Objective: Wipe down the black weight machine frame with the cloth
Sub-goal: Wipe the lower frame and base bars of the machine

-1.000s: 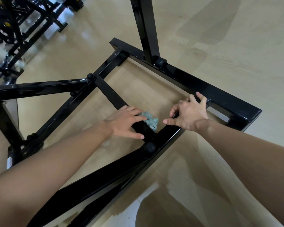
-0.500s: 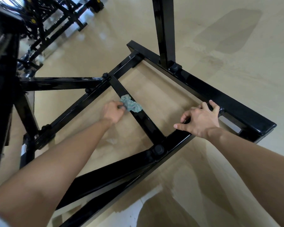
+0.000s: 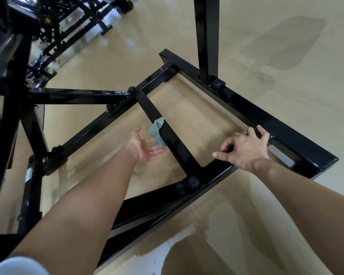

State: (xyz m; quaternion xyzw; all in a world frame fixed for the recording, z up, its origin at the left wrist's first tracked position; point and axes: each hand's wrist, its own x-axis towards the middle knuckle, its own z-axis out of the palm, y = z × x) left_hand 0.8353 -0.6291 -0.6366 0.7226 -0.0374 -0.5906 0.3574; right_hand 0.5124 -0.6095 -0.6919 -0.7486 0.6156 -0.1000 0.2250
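Cloth (image 3: pixel 156 133) hangs on the crossbar (image 3: pixel 175 144), apparently touching the left hand (image 3: pixel 146 148); right hand (image 3: pixel 244 150) on the frame rail (image 3: pixel 218 171).

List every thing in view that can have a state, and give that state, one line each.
cloth, crumpled, draped against the crossbar's left side
crossbar, glossy, partly covered by the cloth
left hand, palm up, straight fingers touching the cloth
right hand, gripping the frame's corner
frame, standing on the floor, shiny
floor, glossy, with darker patches
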